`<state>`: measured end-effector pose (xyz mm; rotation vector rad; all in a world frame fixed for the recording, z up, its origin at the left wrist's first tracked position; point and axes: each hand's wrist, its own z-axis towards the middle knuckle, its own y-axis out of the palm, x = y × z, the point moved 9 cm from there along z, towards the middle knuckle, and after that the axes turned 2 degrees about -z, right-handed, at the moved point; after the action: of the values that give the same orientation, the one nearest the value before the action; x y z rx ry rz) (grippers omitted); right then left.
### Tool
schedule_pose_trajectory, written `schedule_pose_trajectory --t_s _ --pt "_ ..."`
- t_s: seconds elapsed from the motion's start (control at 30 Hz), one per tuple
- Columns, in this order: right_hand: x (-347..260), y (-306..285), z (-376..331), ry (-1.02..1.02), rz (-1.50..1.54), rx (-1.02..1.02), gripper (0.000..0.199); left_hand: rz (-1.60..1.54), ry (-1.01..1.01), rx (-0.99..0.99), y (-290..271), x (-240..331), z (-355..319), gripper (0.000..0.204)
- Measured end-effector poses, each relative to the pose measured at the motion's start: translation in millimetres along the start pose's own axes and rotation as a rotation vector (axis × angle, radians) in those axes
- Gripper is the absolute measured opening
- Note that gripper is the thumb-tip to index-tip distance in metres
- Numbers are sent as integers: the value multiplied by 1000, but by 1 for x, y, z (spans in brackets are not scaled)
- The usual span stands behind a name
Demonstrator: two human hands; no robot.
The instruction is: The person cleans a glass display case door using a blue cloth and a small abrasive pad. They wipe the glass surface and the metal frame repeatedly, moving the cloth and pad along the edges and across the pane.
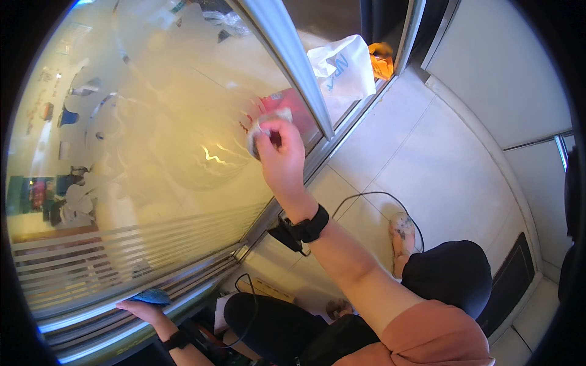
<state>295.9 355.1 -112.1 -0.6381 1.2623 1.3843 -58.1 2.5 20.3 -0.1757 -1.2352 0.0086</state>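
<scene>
My right hand (282,160) is closed around a crumpled greyish-white cloth (253,143) and presses it against a glass door panel (171,122). Pale, wavy smears cover much of the glass. Down at the lower left, my left hand (143,310) is at the door's bottom rail (79,326), with a blue cloth (152,297) in its grip, against the lower edge of the glass. Most of the left fingers are hidden. A black strap sits on each wrist.
A white bag (343,66) and an orange bag (381,61) stand past the metal door frame (284,55). A black cable (381,193) loops over the tiled floor (421,158) near my foot (401,235). White cabinets (500,73) stand on the right.
</scene>
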Motion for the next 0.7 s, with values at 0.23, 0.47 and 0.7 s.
schedule_pose_trajectory --t_s 0.23,0.47,0.7 --pt "12 -21 45 146 13 132 8 -26 -12 44 9 10 -7 75" --pt "10 -14 48 70 -19 -16 8 84 57 114 4 11 -8 76" --pt "-6 -20 61 163 -60 87 9 47 4 75 7 12 -10 80"
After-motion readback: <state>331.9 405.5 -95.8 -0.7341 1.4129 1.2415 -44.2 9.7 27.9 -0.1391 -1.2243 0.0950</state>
